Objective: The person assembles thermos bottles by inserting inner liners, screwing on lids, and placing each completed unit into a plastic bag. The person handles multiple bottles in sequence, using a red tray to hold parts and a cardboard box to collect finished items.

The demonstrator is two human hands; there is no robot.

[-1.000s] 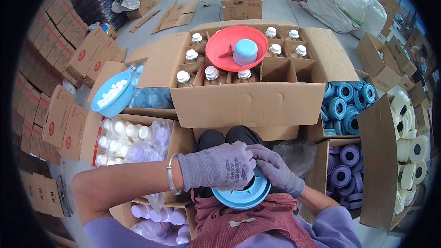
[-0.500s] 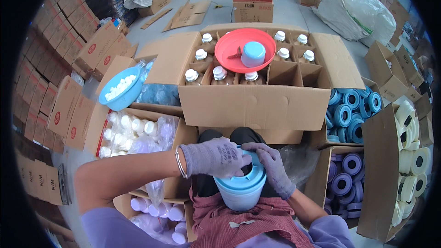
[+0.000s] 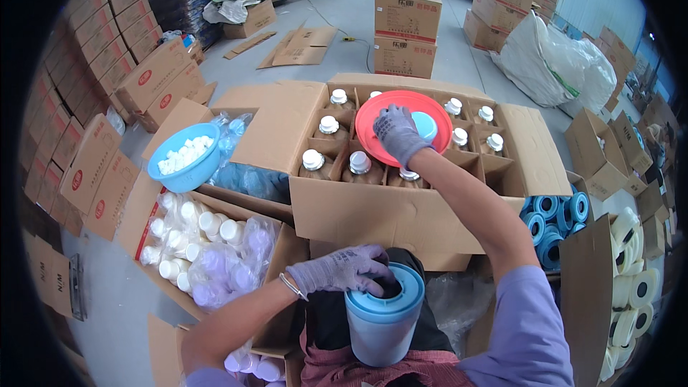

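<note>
Upright in my lap stands a light blue cylindrical container with a blue ring-shaped top and a dark opening. My left hand, in a grey-purple glove, grips the rim with fingertips at the opening. My right hand, gloved alike, reaches into a red basin, its fingers bent down and closed. What they hold, if anything, is hidden. Beside them in the basin sits a small blue cup. The basin rests over an open carton of capped bottles in cardboard dividers.
At left, a blue bowl holds small white pieces, above a box of white bottles and bagged purple ones. Blue rings and cream rings fill boxes at right. Stacked cartons stand on the floor beyond.
My right hand has left the container and stretched forward into the red basin, over the small dark red pieces there. My left hand stays at the container's top. The view has shifted.
</note>
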